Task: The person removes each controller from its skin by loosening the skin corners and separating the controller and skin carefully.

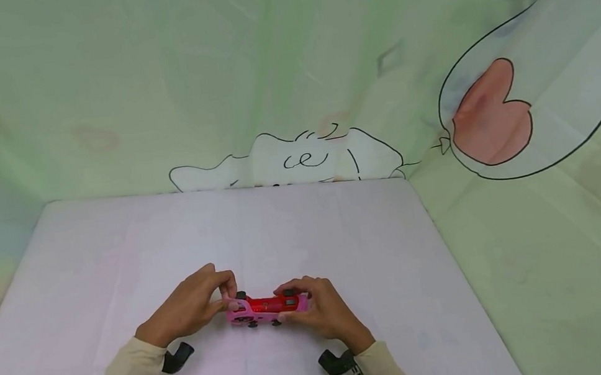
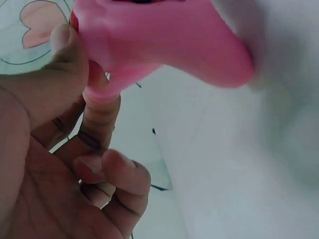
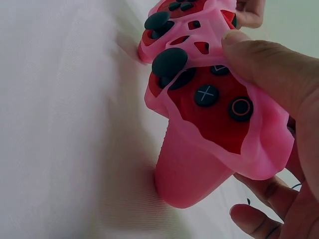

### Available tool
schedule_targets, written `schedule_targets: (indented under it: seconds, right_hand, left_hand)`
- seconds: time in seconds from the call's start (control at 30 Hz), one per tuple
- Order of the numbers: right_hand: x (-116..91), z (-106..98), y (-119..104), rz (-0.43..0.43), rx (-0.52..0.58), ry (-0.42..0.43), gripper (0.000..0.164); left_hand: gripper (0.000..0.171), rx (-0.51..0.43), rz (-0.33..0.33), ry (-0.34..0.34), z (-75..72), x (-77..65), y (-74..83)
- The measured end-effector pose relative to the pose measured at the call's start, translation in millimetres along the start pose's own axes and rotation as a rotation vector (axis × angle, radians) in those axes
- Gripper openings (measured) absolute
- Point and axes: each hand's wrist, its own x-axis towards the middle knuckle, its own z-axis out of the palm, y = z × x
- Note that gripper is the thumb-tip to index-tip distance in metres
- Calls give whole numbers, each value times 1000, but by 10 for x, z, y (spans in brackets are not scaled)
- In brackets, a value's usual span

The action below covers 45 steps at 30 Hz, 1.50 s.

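Note:
A red game controller [image 1: 272, 304] with dark buttons and thumbsticks sits partly inside a pink silicone cover [image 3: 199, 162], low over the white tabletop. My left hand [image 1: 193, 302] pinches the cover at the controller's left end, thumb against a finger at the pink edge. At the other end my right hand [image 1: 323, 308] grips the covered controller, its thumb on the cover's upper edge in the right wrist view. The face with the cross and circle buttons [image 3: 240, 108] shows through the cover's opening. One pink handle [image 3: 184, 184] points down at the cloth.
The table [image 1: 172, 241] has a white cloth over it. Behind and to the right stands a pale green curtain [image 1: 179, 71] printed with a balloon and heart [image 1: 495, 120]. Each wrist wears a black strap-on device [image 1: 177, 357].

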Motion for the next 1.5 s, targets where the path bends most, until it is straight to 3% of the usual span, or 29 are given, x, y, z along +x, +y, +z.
schedule_targets:
  seconds: [0.27, 0.37, 0.5, 0.77, 1.07, 1.23, 1.4, 1.5]
  right_hand:
    - [11, 28, -53, -9, 14, -11, 38]
    - [17, 21, -63, -5, 10, -5, 38]
    - [13, 7, -60, 5, 10, 8, 39]
    - [25, 4, -9, 22, 17, -8, 39]
    - [68, -23, -3, 20, 49, -32, 41]
    - [119, -21, -2, 45, 53, -8, 47]
    - [143, 11, 21, 88, 98, 56, 59]
    - [130, 30, 64, 84, 115, 102, 67]
  left_hand:
    - [19, -172, 26, 38, 100, -22, 15]
    - [18, -195, 64, 59, 144, -32, 9]
    - [29, -164, 110, 108, 203, -49, -3]
    - [45, -130, 63, 200, 283, -174, -80]
    - [40, -99, 73, 330, 345, -244, -164]
    - [37, -215, 41, 410, 435, -268, -207]
    - [38, -374, -14, 445, 533, -262, -229]
    - [43, -388, -35, 453, 562, -230, -237]
